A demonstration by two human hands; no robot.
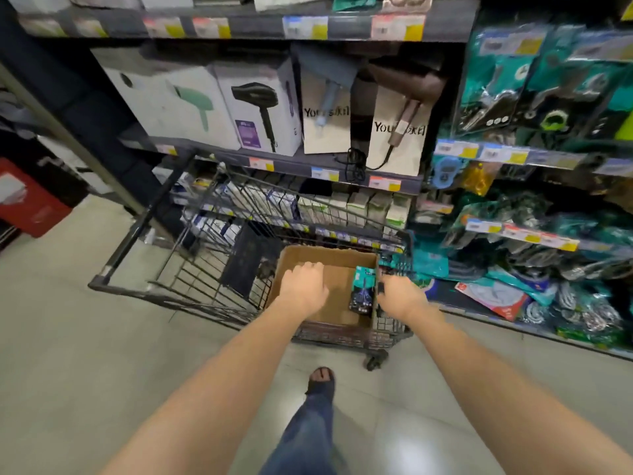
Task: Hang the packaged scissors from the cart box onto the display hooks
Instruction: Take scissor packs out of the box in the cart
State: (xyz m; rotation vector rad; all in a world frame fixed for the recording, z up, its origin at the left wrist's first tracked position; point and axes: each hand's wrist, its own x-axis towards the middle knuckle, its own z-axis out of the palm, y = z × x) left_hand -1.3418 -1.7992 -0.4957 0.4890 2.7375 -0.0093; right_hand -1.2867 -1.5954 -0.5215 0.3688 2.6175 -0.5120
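A brown cardboard box (329, 257) sits in the near right corner of a wire shopping cart (164, 269). One packaged pair of scissors (362, 294), teal card on top and dark below, stands against the box's right wall. My left hand (303, 286) reaches down into the box with its fingers loosely curled, to the left of the package and holding nothing. My right hand (400, 296) is at the box's right wall beside the package, its fingers curled over the wall and cart rim. Display hooks with teal packaged goods (496, 80) hang on the right.
Boxed hair dryers (260, 108) fill the shelf behind the cart. Price-tag strips (479, 150) edge the hook rows on the right. Low shelves of packets (496, 296) run beside the cart. My foot (320, 380) stands on the tiled floor behind the cart.
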